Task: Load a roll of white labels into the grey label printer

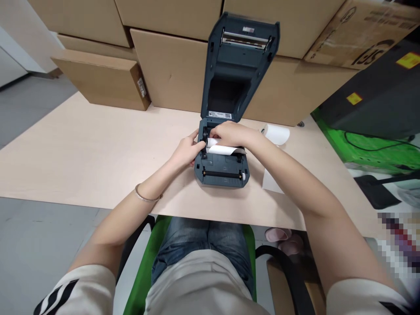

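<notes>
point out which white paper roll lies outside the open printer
The roll on the tabletop, to the right of the printer; the other roll sits inside its base, by the right hand.

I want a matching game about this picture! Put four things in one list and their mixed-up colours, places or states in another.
Things:
1. Printer lid
2. Paper in the printer
3. Bracelet
4. Chair seat

Matches:
A. Green
B. Around the left arm
C. Swung open
D. White

Right pairs: 1-C, 2-D, 3-B, 4-A
</notes>
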Demonstrator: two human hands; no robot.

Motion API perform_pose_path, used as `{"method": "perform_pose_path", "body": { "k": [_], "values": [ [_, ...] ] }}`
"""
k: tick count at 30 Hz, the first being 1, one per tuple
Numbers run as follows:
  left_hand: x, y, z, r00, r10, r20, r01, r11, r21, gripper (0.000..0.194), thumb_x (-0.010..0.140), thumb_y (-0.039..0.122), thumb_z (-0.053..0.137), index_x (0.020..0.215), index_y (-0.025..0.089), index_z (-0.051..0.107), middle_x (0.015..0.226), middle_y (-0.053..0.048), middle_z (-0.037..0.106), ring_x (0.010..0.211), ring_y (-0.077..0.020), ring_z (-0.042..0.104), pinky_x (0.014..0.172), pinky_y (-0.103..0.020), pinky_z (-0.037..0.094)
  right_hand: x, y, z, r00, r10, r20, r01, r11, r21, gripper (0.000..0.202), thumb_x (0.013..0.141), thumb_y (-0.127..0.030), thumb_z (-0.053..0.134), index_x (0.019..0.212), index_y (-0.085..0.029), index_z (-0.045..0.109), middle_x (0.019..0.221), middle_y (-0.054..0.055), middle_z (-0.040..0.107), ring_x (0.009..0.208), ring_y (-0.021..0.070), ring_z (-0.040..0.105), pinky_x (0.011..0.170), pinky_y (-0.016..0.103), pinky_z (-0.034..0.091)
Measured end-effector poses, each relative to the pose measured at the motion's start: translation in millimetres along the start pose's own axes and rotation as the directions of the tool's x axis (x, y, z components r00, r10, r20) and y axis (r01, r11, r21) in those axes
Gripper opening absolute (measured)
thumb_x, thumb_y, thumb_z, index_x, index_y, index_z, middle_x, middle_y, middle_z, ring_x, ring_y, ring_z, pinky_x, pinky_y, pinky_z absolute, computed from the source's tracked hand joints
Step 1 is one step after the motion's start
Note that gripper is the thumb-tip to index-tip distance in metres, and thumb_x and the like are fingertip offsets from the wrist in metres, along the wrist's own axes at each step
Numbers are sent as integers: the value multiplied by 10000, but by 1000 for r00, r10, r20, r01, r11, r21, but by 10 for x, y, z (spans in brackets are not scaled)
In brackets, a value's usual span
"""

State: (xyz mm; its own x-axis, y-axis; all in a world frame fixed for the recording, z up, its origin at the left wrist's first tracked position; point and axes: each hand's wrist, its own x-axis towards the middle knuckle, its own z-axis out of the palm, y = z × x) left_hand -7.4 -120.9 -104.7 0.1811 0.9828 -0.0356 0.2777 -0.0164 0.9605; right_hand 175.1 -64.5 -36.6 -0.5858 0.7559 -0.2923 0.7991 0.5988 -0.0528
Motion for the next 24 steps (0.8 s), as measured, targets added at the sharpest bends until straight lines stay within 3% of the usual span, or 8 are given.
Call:
{"method": "perform_pose_path", "body": {
  "k": [5, 11, 15, 17, 20, 22, 24],
  "values": [
    [1, -5, -23, 999, -20, 27, 20, 1000, 18, 691, 840, 200, 601, 1530, 196, 552, 490, 72, 544, 346, -118, 467, 381, -222, 363, 83, 19, 52, 1000, 10, 20, -10, 1000, 1, 317, 864, -368, 679, 1124, -206, 763, 1195, 102, 796, 1058, 305, 728, 807, 343, 480],
    [12, -2, -46, 996, -61, 58, 56, 996, 76, 707, 871, 256, 646, 1562, 219, 498, 522, 76, 564, 372, -114, 498, 394, -201, 381, 81, 16, 64, 1000, 2, 19, -1, 1000, -11, 285, 923, -291, 614, 1119, -159, 774, 1204, 126, 793, 1112, 308, 718, 1061, 416, 428],
    [21, -11, -52, 996, -70, 59, 64, 993, 101, 758, 913, 413, 701, 1607, 255, 438, 574, 58, 602, 388, -120, 514, 393, -209, 381, -103, 78, -1, 1000, 11, -20, -10, 1000, 27, 383, 959, -364, 579, 1247, -180, 753, 1317, 125, 754, 1165, 313, 693, 946, 380, 489],
    [25, -15, -53, 994, -90, 57, 83, 990, 111, 787, 917, 423, 705, 1627, 261, 406, 600, 49, 615, 397, -127, 520, 394, -218, 383, -281, 109, -47, 997, 14, -79, -7, 996, 87, 400, 974, -400, 563, 1277, -211, 741, 1335, 98, 744, 1162, 297, 691, 903, 364, 504],
    [30, -27, -51, 994, -98, 54, 92, 990, 111, 809, 923, 416, 706, 1643, 256, 373, 621, 38, 620, 412, -126, 518, 412, -220, 382, -591, 121, -73, 970, 52, -239, -1, 978, 208, 385, 1011, -438, 505, 1165, -195, 761, 1265, 108, 748, 1117, 291, 694, 924, 398, 512],
    [31, -40, -49, 994, -94, 58, 88, 991, 102, 822, 927, 445, 710, 1647, 257, 362, 642, 27, 625, 434, -131, 531, 425, -220, 385, -772, 108, -33, 924, 133, -357, -20, 953, 302, 432, 1021, -504, 489, 1140, -178, 746, 1204, 127, 746, 1094, 303, 693, 944, 443, 524],
    [31, -55, -45, 993, -102, 54, 97, 992, 85, 837, 919, 475, 723, 1645, 264, 363, 694, 7, 649, 468, -139, 558, 435, -222, 397, -908, 85, 57, 862, 255, -439, -33, 891, 453, 485, 958, -569, 597, 1221, -175, 703, 1072, 114, 754, 996, 299, 709, 901, 466, 557]
  ]
}}
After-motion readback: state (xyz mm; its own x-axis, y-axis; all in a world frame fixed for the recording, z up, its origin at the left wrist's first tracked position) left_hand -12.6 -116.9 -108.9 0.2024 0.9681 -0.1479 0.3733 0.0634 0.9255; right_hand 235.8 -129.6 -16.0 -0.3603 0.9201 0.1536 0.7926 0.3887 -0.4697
